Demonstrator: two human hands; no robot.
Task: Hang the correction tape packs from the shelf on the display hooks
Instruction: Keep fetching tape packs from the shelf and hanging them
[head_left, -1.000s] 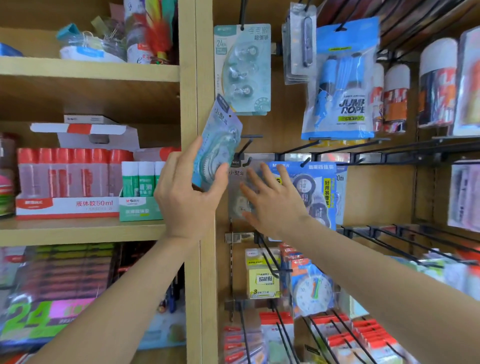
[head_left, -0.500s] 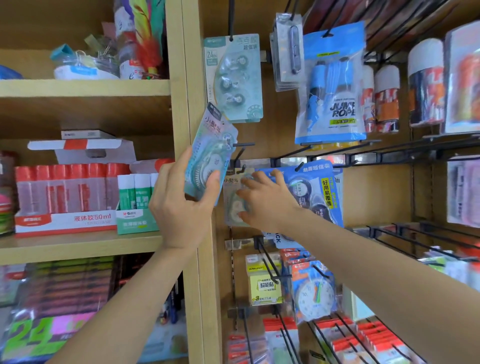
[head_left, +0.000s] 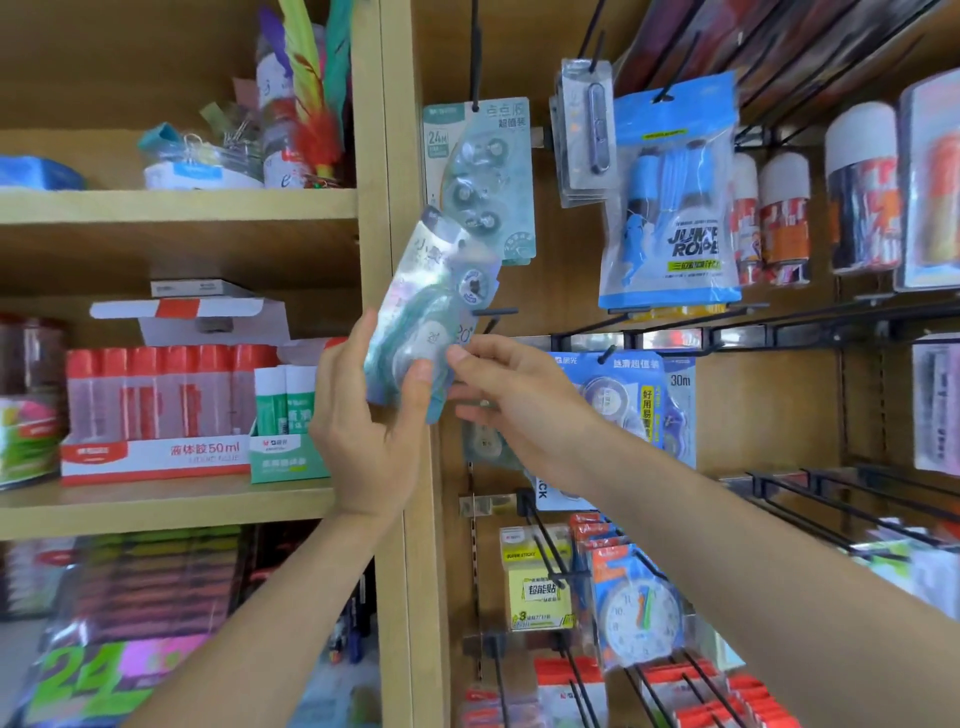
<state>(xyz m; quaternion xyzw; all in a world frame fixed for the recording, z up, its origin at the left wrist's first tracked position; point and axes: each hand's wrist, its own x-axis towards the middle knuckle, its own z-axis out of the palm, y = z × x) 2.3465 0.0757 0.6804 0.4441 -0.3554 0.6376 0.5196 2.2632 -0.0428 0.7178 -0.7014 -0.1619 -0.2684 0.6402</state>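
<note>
My left hand (head_left: 363, 426) grips a teal correction tape pack (head_left: 434, 312) by its lower part, tilted, in front of the wooden upright. My right hand (head_left: 514, 405) pinches the pack's lower right edge with thumb and fingers. A short black display hook (head_left: 496, 312) juts out just right of the pack's middle. Behind my right hand another correction tape pack (head_left: 485, 441) hangs on the panel, mostly hidden. A larger teal pack of three tapes (head_left: 480, 176) hangs from a hook above.
Left shelf (head_left: 166, 501) carries a red glue box (head_left: 156, 410) and a green glue stick box (head_left: 285, 426). A blue tape pack (head_left: 639, 405), a jump rope bag (head_left: 670, 208), sticky notes (head_left: 537, 587) and long empty hooks (head_left: 841, 499) fill the right panel.
My right hand left the hanging pack on the panel and came over to pinch the pack held by my left hand. The held pack moved slightly down and right, toward the short hook.
</note>
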